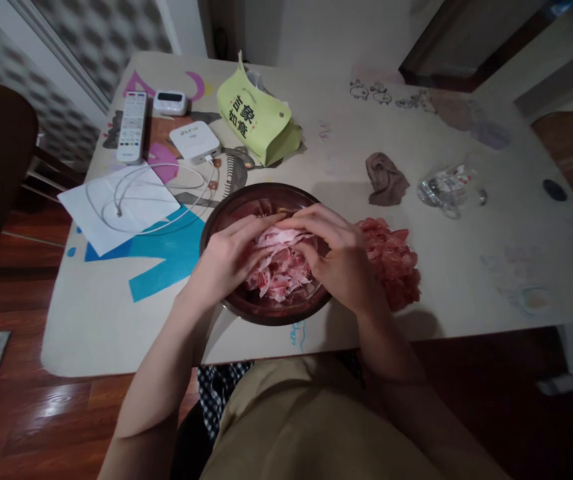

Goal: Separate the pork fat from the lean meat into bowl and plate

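A dark round bowl (276, 320) stands near the table's front edge, with pale pink, thin pieces of what looks like raw meat (283, 273) in it. My left hand (231, 257) reaches over the bowl's left side, its fingers curved round the upper part of the meat. From the right side, my right hand (333, 247) closes on the same pieces, thumb and fingers bent around them. Both hands hold the meat between them inside the bowl. A heap of redder meat pieces (393, 267) lies just right of the bowl, partly behind my right forearm.
On the table (466, 280), a remote (132, 127), a small white box (195, 141) with a cable and a paper sheet (116, 207) lie left. A yellow-green tissue holder (256, 120) stands behind the bowl. A brown cloth (386, 179) and clear plastic item (449, 189) lie right.
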`<state>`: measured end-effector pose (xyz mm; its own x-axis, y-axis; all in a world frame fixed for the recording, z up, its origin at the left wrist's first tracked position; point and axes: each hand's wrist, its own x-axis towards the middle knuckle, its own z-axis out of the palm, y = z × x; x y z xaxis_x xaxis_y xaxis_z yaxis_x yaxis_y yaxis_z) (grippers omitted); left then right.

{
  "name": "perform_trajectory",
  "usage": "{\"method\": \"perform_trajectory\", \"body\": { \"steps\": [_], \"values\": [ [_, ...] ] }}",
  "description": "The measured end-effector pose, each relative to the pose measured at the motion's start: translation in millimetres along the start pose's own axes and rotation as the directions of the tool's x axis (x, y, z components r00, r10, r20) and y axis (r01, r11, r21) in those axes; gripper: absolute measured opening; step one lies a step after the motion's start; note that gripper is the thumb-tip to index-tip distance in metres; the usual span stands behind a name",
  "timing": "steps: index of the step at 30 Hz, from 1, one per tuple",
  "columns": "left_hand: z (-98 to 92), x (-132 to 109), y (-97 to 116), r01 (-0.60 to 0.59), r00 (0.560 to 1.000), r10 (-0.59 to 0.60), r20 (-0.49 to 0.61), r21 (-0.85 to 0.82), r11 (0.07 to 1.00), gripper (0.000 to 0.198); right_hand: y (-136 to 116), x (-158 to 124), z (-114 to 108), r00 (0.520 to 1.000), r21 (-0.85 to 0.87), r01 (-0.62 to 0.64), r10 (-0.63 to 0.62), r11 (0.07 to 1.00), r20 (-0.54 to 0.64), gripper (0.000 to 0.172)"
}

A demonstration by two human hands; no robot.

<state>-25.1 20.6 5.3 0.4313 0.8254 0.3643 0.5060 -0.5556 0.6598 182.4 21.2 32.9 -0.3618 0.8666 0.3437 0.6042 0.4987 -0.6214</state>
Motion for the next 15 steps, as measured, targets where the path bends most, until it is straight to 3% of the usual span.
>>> {"method": "perform_trajectory", "body": {
  "steps": [6, 15],
  "values": [
    [-0.9, 0, -4, 0.094, 0.968, -0.085, -0.236, 0.026, 0.995, 0.034, 10, -3, 0, 0.996, -0.037, -0.008, 0.004, 0.999, -0.094, 0.039],
    [2.5, -2, -9, 0.157, 0.918, -0.135, -0.372, 0.03, 0.987, 0.028, 25, -7, 9, 0.979, -0.092, -0.109, 0.091, 0.99, -0.185, 0.02]
  ]
}}
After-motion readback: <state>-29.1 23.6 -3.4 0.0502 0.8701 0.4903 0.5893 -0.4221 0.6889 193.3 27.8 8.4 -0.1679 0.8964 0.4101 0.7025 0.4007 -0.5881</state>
